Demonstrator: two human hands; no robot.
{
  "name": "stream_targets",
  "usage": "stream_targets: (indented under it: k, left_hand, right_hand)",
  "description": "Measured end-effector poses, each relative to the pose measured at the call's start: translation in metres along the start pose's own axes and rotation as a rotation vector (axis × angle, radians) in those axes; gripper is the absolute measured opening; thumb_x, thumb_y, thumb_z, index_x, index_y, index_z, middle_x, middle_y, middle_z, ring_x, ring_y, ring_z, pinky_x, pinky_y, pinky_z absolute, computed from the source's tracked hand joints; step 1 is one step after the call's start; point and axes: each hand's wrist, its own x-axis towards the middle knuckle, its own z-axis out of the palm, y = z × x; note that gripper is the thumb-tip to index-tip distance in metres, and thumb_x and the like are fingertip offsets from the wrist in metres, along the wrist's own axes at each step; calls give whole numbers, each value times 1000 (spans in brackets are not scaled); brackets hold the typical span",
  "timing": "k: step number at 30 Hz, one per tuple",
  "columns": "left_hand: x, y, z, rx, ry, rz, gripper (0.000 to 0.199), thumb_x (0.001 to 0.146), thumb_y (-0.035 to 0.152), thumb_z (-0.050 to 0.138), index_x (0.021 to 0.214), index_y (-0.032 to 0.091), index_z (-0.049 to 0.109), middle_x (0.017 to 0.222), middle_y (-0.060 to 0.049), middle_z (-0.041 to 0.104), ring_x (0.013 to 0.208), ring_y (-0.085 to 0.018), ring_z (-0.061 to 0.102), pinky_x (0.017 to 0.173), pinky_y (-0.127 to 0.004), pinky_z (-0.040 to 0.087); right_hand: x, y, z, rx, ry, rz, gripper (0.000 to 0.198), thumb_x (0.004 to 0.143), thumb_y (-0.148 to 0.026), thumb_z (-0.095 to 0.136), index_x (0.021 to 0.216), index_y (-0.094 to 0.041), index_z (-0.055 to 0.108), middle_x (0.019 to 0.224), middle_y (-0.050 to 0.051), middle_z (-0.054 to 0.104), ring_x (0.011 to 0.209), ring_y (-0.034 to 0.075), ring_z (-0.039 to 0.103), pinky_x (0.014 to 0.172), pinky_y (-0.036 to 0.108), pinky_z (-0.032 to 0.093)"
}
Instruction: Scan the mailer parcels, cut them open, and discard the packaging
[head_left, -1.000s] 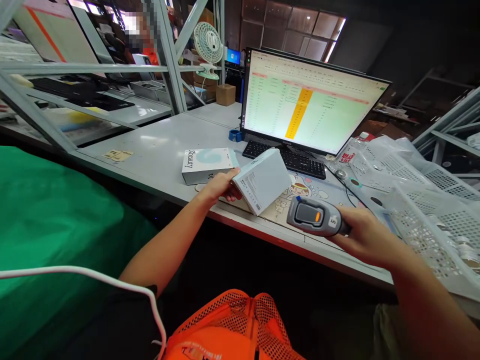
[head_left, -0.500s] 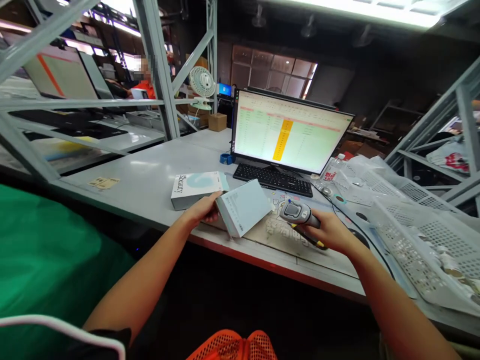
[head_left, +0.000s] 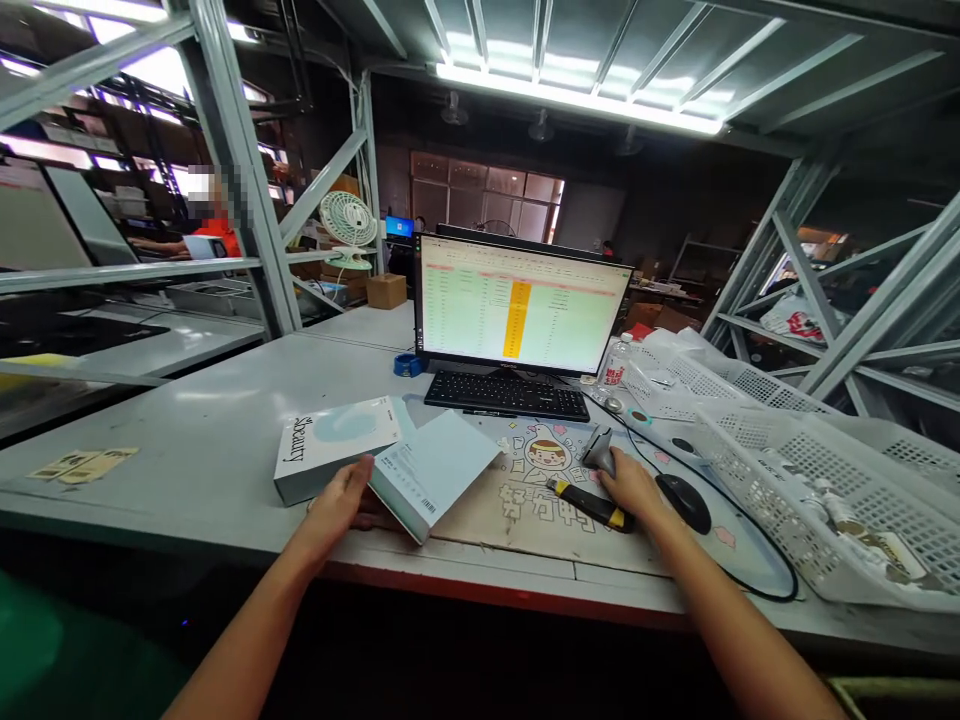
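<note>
My left hand (head_left: 339, 508) is closed on the left edge of a pale blue box (head_left: 442, 468), tilted above the desk's front part, with small print and a barcode at its lower corner. Just behind that hand lies a white box (head_left: 337, 430) with "Sbeauty" lettering and a pale blue shape. My right hand (head_left: 631, 488) grips a grey handheld barcode scanner (head_left: 598, 448), low over the printed desk mat (head_left: 517, 530). Close beside its fingers is a yellow-and-black utility knife (head_left: 589, 503). To the right of the hand sits a black mouse (head_left: 684, 502).
A monitor (head_left: 480, 310) showing a spreadsheet stands behind a black keyboard (head_left: 506, 397). White perforated baskets (head_left: 795, 520) with small items line the right side. A blue tape roll (head_left: 408, 365) and a bottle (head_left: 616, 362) flank the monitor. Metal frame posts (head_left: 240, 170) rise at left.
My right hand has lowered the scanner toward the mat, turning its head away from the pale blue box. My left hand still holds the box. The view has tilted upward and shifted right.
</note>
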Motion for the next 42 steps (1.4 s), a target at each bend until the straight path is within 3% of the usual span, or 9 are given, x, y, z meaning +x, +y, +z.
stream_targets:
  k: [4, 8, 12, 21, 25, 32, 37, 39, 42]
  left_hand:
    - [4, 2, 2, 176, 93, 23, 111, 64, 85, 72, 146, 14, 49, 109, -17, 73, 86, -35, 76, 75, -47, 65]
    - [19, 1, -15, 264, -49, 195, 86, 69, 90, 64, 115, 17, 69, 113, -16, 78, 112, -41, 73, 106, -52, 56]
    - [30, -5, -27, 175, -215, 194, 80, 72, 89, 67, 110, 19, 73, 115, -14, 79, 116, -41, 72, 93, -46, 63]
    - [23, -12, -26, 168, -110, 209, 85, 74, 87, 66, 119, 15, 73, 113, -15, 79, 103, -37, 75, 88, -41, 63]
    - [20, -6, -26, 175, -100, 273, 80, 72, 83, 69, 111, 13, 74, 115, -17, 78, 108, -39, 72, 96, -43, 59]
    - [17, -6, -24, 164, -126, 267, 82, 76, 80, 65, 123, 13, 71, 118, -18, 76, 105, -39, 71, 94, -44, 58]
    - [4, -12, -31, 156, -76, 371, 78, 83, 77, 60, 130, 15, 66, 124, -16, 74, 109, -38, 69, 92, -41, 56]
    - [0, -17, -33, 168, -27, 424, 75, 85, 73, 60, 132, 15, 64, 129, -16, 72, 115, -38, 68, 95, -39, 55]
    - [-6, -18, -32, 170, 11, 496, 74, 85, 71, 59, 132, 14, 62, 132, -18, 69, 121, -38, 65, 101, -40, 53]
  right_hand:
    - [1, 4, 5, 22, 27, -10, 73, 97, -51, 62, 156, -11, 45, 140, 23, 64, 122, 34, 67, 98, 39, 50]
    - [12, 16, -12, 120, 183, -61, 69, 100, -58, 54, 149, -10, 54, 132, 22, 68, 113, 32, 70, 95, 41, 53]
    - [44, 2, -38, 145, 324, -75, 55, 105, -44, 47, 144, -7, 58, 131, 21, 67, 121, 30, 65, 105, 40, 50]
    - [118, -106, 6, 92, -17, -176, 56, 92, -18, 65, 147, -10, 60, 150, 21, 55, 140, 34, 50, 118, 43, 42]
    - [123, -120, 24, 81, 36, -159, 64, 99, -15, 50, 162, -13, 41, 174, 18, 20, 161, 37, 14, 128, 57, 24]
    - [124, -123, 16, 128, -7, -189, 54, 93, -9, 55, 147, -8, 60, 174, 21, 22, 163, 41, 7, 129, 65, 12]
    - [92, -156, -1, 315, -84, -333, 52, 108, -26, 44, 156, -8, 50, 162, 23, 44, 153, 30, 38, 128, 48, 30]
    - [65, -169, -1, 402, -207, -456, 55, 112, -44, 39, 158, -15, 49, 150, 17, 58, 136, 23, 58, 118, 39, 45]
    - [22, -180, -1, 620, -471, -695, 73, 102, -66, 55, 158, -19, 49, 148, 13, 61, 128, 23, 63, 113, 38, 51]
